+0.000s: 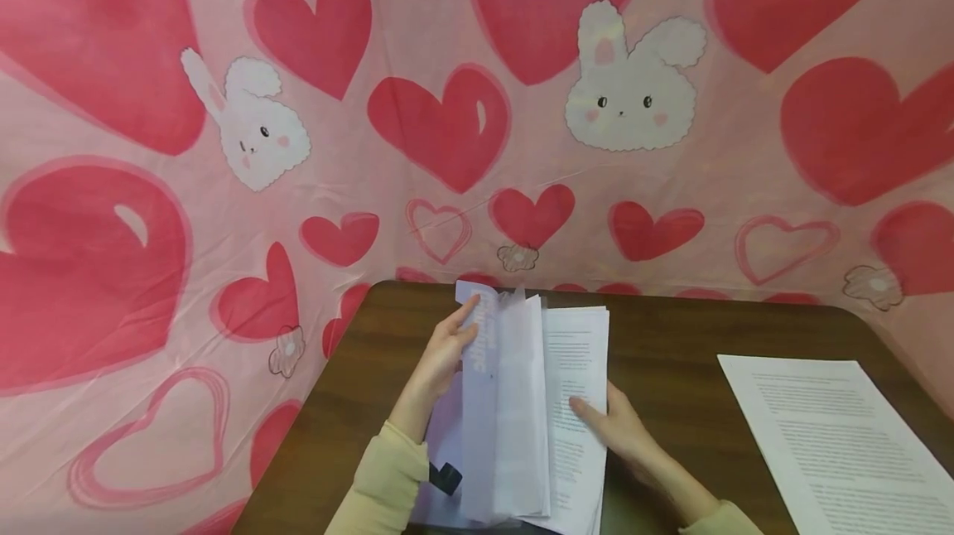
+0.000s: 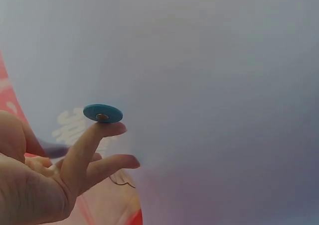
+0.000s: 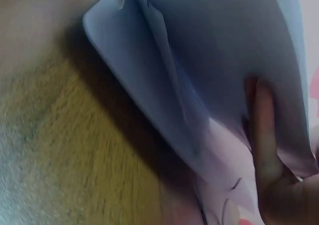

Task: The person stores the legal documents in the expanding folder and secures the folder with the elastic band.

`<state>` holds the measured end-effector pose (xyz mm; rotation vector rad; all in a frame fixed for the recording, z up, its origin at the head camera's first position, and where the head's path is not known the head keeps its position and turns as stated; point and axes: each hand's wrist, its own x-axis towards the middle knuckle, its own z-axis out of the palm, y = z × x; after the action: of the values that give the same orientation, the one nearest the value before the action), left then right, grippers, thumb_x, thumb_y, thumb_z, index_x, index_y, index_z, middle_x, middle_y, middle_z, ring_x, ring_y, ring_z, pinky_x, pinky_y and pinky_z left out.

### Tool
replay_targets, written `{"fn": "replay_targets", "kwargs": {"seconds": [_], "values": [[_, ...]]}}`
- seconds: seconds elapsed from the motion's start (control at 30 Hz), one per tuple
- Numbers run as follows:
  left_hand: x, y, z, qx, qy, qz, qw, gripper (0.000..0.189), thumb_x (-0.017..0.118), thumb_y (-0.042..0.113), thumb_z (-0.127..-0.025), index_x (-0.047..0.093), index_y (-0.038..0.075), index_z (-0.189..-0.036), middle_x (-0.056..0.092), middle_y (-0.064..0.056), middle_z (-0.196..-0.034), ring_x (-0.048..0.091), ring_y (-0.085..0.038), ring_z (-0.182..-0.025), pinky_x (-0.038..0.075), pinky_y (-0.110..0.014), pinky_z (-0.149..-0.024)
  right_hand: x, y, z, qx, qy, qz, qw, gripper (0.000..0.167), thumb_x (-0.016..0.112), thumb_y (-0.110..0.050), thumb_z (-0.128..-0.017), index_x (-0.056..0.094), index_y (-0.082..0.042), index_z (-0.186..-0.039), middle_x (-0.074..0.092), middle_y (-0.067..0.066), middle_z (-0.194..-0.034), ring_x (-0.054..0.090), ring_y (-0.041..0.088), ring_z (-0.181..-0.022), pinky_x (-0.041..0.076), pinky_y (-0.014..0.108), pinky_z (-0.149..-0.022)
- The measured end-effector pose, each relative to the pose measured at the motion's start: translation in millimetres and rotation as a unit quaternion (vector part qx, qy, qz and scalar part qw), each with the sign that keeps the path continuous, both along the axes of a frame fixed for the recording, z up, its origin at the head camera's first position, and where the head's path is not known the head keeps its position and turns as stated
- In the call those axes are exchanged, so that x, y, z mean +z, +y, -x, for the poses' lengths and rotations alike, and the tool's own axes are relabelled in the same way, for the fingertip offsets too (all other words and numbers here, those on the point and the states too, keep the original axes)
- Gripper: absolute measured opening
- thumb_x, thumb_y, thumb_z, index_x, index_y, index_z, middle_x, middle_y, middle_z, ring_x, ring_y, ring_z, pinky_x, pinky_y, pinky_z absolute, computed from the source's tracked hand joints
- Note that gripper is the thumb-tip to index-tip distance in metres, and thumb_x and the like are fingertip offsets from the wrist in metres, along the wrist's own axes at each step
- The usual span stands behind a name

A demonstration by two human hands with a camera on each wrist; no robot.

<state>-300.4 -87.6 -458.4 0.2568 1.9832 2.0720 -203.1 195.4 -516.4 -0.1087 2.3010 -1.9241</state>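
A pale purple folder (image 1: 479,427) stands partly open in the head view, its cover raised and clear inner sleeves (image 1: 519,402) fanned beside it. My left hand (image 1: 445,344) holds the cover near its upper left edge. In the left wrist view, a turquoise disc (image 2: 103,113) with a brass-coloured centre sits against one finger of that hand. My right hand (image 1: 622,431) grips a stack of printed sheets (image 1: 577,353) at the right edge, thumb on top. From the right wrist view, its fingers (image 3: 264,120) lie against the underside of the sheets.
A separate printed sheet (image 1: 842,436) lies at the right of the dark wooden table (image 1: 663,353). A black object (image 1: 445,479) shows beside my left sleeve, partly hidden. Behind the table hangs a pink cloth (image 1: 417,21) with hearts and rabbits.
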Motion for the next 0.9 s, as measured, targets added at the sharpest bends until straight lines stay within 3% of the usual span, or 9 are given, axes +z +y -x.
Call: {"fn": "replay_targets", "kwargs": {"seconds": [0.07, 0.1, 0.23, 0.3, 0.37, 0.47, 0.6, 0.7, 0.9], "values": [[0.6, -0.3, -0.5, -0.008, -0.003, -0.002, 1.0000, 0.061, 0.042, 0.010, -0.116, 0.029, 0.016, -0.175, 0.047, -0.034, -0.162, 0.068, -0.010, -0.089, 0.061, -0.028, -0.074, 1.3, -2, -0.5, -0.053, 0.018, -0.005, 0.9984, 0.056, 0.060, -0.011, -0.112, 0.040, 0.006, -0.162, 0.070, 0.034, -0.135, 0.081, 0.026, -0.101, 0.067, 0.031, -0.077], [0.7, -0.1, -0.3, -0.012, -0.008, -0.004, 0.9999, 0.061, 0.042, 0.010, -0.116, 0.028, 0.017, -0.176, 0.051, -0.036, -0.157, 0.069, -0.010, -0.087, 0.062, -0.027, -0.074, 1.9, -4, -0.8, -0.076, 0.026, -0.004, 0.9968, 0.055, 0.059, -0.009, -0.112, 0.041, 0.004, -0.162, 0.073, 0.033, -0.129, 0.081, 0.023, -0.094, 0.066, 0.031, -0.073], [1.4, 0.3, -1.0, -0.013, -0.009, -0.010, 0.9998, 0.061, 0.041, 0.009, -0.116, 0.027, 0.015, -0.176, 0.046, -0.039, -0.160, 0.069, -0.008, -0.084, 0.062, -0.025, -0.070, 2.7, -7, -3.2, -0.121, 0.057, 0.003, 0.9910, 0.055, 0.057, -0.002, -0.111, 0.040, 0.004, -0.163, 0.078, 0.032, -0.109, 0.080, 0.016, -0.073, 0.066, 0.033, -0.060], [1.8, 0.9, -0.9, -0.010, -0.012, -0.013, 0.9998, 0.061, 0.042, 0.009, -0.116, 0.028, 0.015, -0.176, 0.051, -0.039, -0.154, 0.069, -0.007, -0.084, 0.062, -0.025, -0.069, 2.4, -7, -4.1, -0.126, 0.063, 0.010, 0.9900, 0.055, 0.056, 0.000, -0.111, 0.040, 0.003, -0.163, 0.078, 0.032, -0.104, 0.079, 0.015, -0.068, 0.065, 0.034, -0.057], [1.9, 1.6, -0.8, -0.009, -0.013, -0.015, 0.9998, 0.061, 0.042, 0.009, -0.116, 0.028, 0.015, -0.175, 0.059, -0.031, -0.146, 0.069, -0.007, -0.081, 0.061, -0.024, -0.067, 1.4, -8, -4.3, -0.125, 0.069, 0.017, 0.9896, 0.054, 0.055, 0.001, -0.111, 0.041, 0.004, -0.163, 0.078, 0.032, -0.104, 0.079, 0.013, -0.068, 0.065, 0.034, -0.056], [1.7, 2.9, -0.3, -0.018, -0.020, -0.019, 0.9994, 0.061, 0.043, 0.010, -0.116, 0.028, 0.015, -0.175, 0.070, -0.014, -0.114, 0.068, -0.006, -0.077, 0.060, -0.023, -0.065, 0.0, -9, -2.8, -0.125, 0.098, 0.005, 0.9873, 0.047, 0.053, -0.001, -0.113, 0.046, 0.007, -0.158, 0.077, 0.033, -0.108, 0.076, 0.008, -0.073, 0.064, 0.030, -0.061], [0.7, 4.8, 0.0, -0.037, -0.022, -0.022, 0.9988, 0.062, 0.044, 0.009, -0.116, 0.027, 0.013, -0.175, 0.063, 0.005, -0.081, 0.067, -0.005, -0.070, 0.059, -0.021, -0.061, -0.8, -11, 1.3, -0.140, 0.141, -0.028, 0.9797, 0.037, 0.045, -0.006, -0.117, 0.055, 0.011, -0.148, 0.076, 0.030, -0.109, 0.068, 0.003, -0.078, 0.059, 0.026, -0.068], [1.7, 4.9, -1.2, -0.033, -0.021, -0.022, 0.9990, 0.062, 0.044, 0.009, -0.116, 0.027, 0.013, -0.175, 0.061, 0.007, -0.074, 0.066, -0.005, -0.068, 0.059, -0.021, -0.061, -0.2, -11, 4.3, -0.151, 0.140, -0.039, 0.9777, 0.036, 0.041, -0.007, -0.118, 0.059, 0.012, -0.142, 0.075, 0.028, -0.103, 0.065, 0.004, -0.076, 0.055, 0.026, -0.068], [2.9, 0.7, 0.4, -0.027, -0.013, -0.028, 0.9991, 0.061, 0.043, 0.008, -0.116, 0.027, 0.012, -0.175, 0.069, 0.003, -0.083, 0.071, -0.007, -0.076, 0.062, -0.024, -0.066, -0.1, -5, 6.6, -0.147, 0.121, -0.018, 0.9815, 0.039, 0.040, -0.006, -0.118, 0.057, 0.017, -0.144, 0.075, 0.033, -0.104, 0.067, 0.003, -0.071, 0.057, 0.026, -0.061]]}}
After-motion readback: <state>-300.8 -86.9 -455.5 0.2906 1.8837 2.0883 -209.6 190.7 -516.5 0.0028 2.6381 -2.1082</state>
